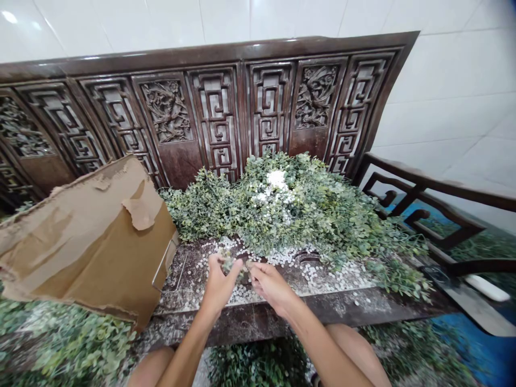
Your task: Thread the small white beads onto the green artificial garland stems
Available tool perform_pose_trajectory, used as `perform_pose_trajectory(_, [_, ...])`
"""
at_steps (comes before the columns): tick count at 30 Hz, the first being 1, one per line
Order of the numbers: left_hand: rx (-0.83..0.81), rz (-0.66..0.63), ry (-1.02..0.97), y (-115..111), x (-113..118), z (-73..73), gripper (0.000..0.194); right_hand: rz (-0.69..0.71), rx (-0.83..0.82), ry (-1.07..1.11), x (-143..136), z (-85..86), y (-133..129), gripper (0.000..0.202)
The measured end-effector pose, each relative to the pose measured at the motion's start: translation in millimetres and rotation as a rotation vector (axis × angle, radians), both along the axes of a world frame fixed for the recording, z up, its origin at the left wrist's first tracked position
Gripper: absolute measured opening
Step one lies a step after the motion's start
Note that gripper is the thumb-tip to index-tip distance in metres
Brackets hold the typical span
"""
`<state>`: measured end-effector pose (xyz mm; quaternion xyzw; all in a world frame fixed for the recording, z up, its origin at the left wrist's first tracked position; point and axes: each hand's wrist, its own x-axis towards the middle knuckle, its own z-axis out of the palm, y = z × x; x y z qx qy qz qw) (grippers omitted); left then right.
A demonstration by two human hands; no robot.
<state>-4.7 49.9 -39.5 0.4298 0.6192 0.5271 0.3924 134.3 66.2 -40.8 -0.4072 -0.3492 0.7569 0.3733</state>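
Note:
Low over the seat of a dark wooden bench (258,317), my left hand (220,282) is closed around a small sprig of green leaves (227,263), partly blurred. Close beside it on the right, my right hand (271,283) pinches at the sprig's end; its fingertips hide whatever small piece is between them. Many small white discs (318,274) lie scattered on the seat under and around both hands. Behind them rises a large heap of green leafy sprigs (322,199), with a pile of white discs (277,181) on top.
A torn cardboard piece (92,236) leans at the left, with a bent wire frame (163,266) beside it. The carved backrest (226,113) stands behind the heap. An armrest (427,183) and a white object (487,287) are at the right. More greenery (258,365) lies below the bench.

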Motion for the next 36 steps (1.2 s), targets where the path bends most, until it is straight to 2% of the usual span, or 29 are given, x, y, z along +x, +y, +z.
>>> perform_pose_trajectory(4, [0.023,-0.169,0.047,-1,0,1.2,0.039,-0.054,-0.032,0.022,-2,0.2,2,0.031])
perform_pose_trajectory(7, [-0.009,-0.197,0.012,-4,1,8.2,0.047,-0.058,-0.025,0.044,-1,3.8,1,0.026])
perform_pose_trajectory(10, [0.008,-0.234,0.068,-8,2,14.8,0.051,-0.031,-0.032,0.044,-1,5.2,0,0.023])
perform_pose_trajectory(13, [0.086,-0.305,0.198,-9,4,17.6,0.041,-0.057,-0.066,0.039,0,4.3,-1,0.022])
perform_pose_trajectory(17, [0.171,-0.256,0.331,-6,1,18.4,0.011,-0.070,-0.080,0.103,3,8.5,0,0.015])
perform_pose_trajectory(22, [0.156,-0.246,0.212,-4,-5,18.8,0.018,0.018,-0.009,0.124,11,19.5,2,0.022])
perform_pose_trajectory(25, [0.116,-0.195,0.191,-4,-7,18.6,0.019,0.022,0.044,0.105,14,22.6,2,0.032])
perform_pose_trajectory(29, [0.075,-0.143,0.199,-2,-8,18.1,0.020,0.007,0.115,0.050,15,23.5,3,0.035])
perform_pose_trajectory(36, [-0.018,-0.194,0.015,-3,-8,18.4,0.023,-0.012,0.150,0.023,16,21.6,3,0.030])
